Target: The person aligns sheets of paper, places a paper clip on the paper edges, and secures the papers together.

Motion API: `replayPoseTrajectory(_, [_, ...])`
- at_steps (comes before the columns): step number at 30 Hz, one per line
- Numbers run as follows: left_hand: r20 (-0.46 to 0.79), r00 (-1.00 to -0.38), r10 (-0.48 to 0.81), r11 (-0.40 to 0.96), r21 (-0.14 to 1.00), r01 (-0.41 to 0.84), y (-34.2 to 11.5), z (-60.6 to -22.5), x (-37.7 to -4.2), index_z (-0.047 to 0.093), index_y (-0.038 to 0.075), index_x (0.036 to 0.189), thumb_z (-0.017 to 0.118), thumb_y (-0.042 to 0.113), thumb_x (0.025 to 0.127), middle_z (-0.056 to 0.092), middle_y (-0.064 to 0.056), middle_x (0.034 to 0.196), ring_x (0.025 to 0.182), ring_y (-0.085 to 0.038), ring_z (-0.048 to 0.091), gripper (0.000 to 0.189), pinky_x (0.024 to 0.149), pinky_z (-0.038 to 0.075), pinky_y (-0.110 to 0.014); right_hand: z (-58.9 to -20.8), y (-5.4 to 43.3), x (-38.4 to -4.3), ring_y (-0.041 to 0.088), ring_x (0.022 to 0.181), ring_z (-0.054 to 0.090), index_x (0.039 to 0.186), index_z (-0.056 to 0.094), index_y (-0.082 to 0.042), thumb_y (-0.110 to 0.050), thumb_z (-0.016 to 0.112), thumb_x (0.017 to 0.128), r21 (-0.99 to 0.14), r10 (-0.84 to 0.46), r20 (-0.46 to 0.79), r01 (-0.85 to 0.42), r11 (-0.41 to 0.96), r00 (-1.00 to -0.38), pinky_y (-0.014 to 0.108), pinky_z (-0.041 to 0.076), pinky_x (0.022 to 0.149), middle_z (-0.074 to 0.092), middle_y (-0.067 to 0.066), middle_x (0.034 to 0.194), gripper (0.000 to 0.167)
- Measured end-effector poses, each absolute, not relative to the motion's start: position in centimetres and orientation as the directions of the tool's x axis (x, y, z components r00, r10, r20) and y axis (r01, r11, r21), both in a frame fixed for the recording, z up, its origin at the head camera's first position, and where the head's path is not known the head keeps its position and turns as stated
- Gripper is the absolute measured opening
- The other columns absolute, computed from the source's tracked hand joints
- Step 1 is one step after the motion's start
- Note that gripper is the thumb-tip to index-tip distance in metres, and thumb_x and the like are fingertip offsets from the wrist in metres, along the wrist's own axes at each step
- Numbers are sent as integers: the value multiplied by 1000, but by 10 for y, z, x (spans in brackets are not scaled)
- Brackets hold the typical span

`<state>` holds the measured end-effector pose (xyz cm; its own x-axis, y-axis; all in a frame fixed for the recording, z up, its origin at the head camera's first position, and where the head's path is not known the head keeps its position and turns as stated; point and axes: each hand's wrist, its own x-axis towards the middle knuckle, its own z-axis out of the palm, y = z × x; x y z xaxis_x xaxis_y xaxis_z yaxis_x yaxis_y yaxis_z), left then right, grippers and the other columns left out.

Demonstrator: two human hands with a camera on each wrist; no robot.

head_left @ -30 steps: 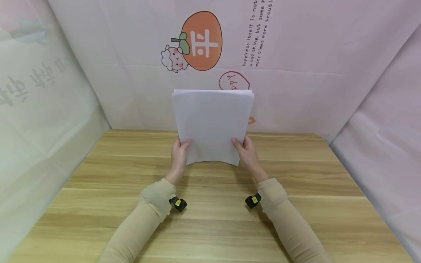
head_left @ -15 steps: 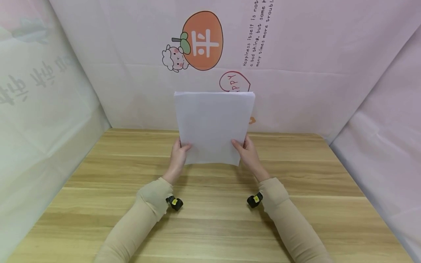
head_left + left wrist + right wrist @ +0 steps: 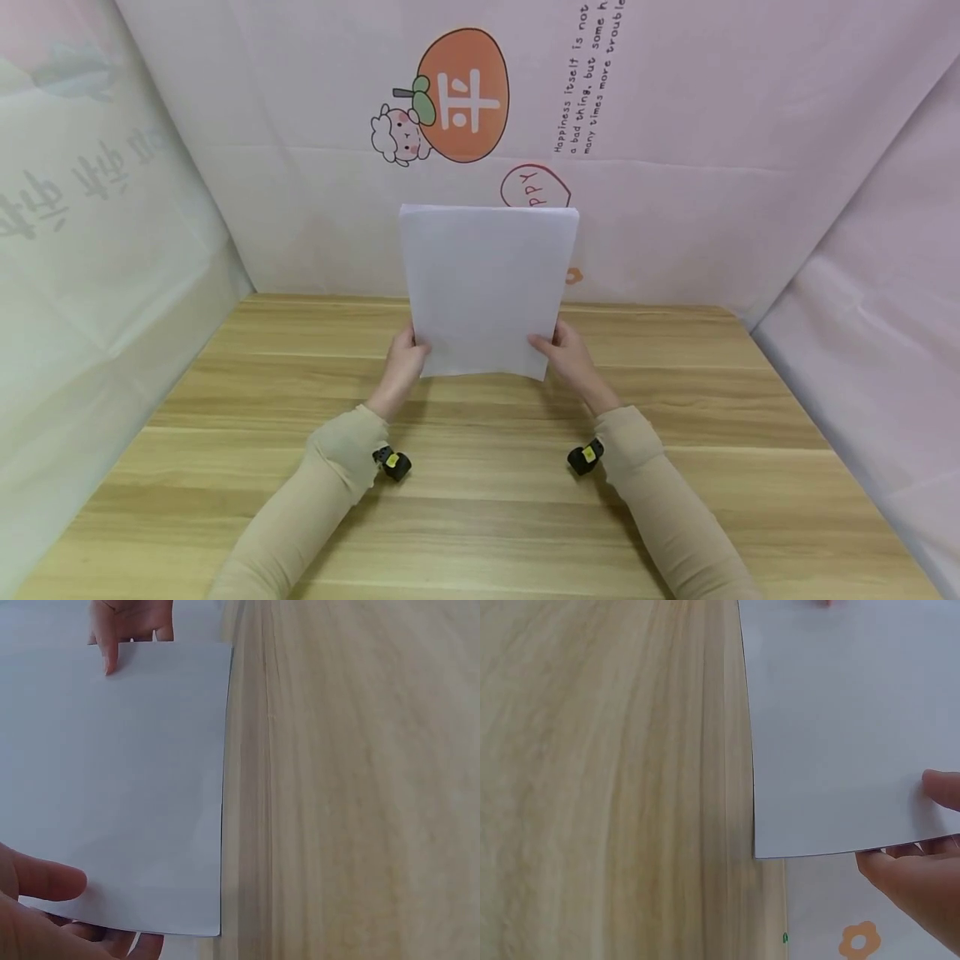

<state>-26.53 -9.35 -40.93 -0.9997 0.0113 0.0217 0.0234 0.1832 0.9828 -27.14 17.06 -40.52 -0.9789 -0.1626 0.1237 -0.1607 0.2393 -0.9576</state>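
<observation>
A stack of white paper (image 3: 486, 283) stands nearly upright over the wooden table, its top edges almost even. My left hand (image 3: 405, 360) grips its left side low down, thumb on the near face and fingers behind. On the opposite side my right hand (image 3: 570, 358) holds it the same way. In the left wrist view the left thumb (image 3: 52, 879) presses the sheet while the fingers curl beneath the edge. The right wrist view has the right hand (image 3: 922, 870) pinching the other edge. Whether the bottom edge touches the table I cannot tell.
The wooden table (image 3: 480, 517) spreads around and below the paper. A printed cloth (image 3: 315, 217) hangs behind it, with more cloth on the left and right sides. Small black cameras sit at both wrists, the left camera (image 3: 393, 462) and the right camera (image 3: 585, 457).
Both hands have slid slightly lower along the paper's sides. The sheets' top edges look more even than before, and the bottom edge is less bowed.
</observation>
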Motion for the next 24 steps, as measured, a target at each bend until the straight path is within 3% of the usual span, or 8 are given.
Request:
replayPoseTrajectory(6, [18,-1000,-7,297,955,15,-96,-412,-265,44,-8,134,46,2,92,45,-24,140,133,-34,38,43,109,33,-47,-405,173,-270,34,124,49,137,43,3,-9,53,96,-955,-174,90,-135,265,-981,48,40,103,50,22,137,44])
replayPoseTrajectory(17, [45,-999,-11,359,933,38,-97,-413,-262,52,-6,129,47,2,93,54,-23,131,123,-35,50,38,98,44,-48,-408,173,-272,31,129,46,136,44,1,-12,53,97,-949,-161,109,-151,276,-981,47,38,105,49,20,139,42])
replayPoseTrajectory(24, [62,-998,-28,397,917,46,-94,-413,-261,57,-5,123,49,3,93,62,-22,120,105,-26,58,32,85,49,-39,-405,174,-272,33,123,52,136,45,1,-13,52,98,-944,-145,108,-147,296,-984,46,43,101,52,21,135,41])
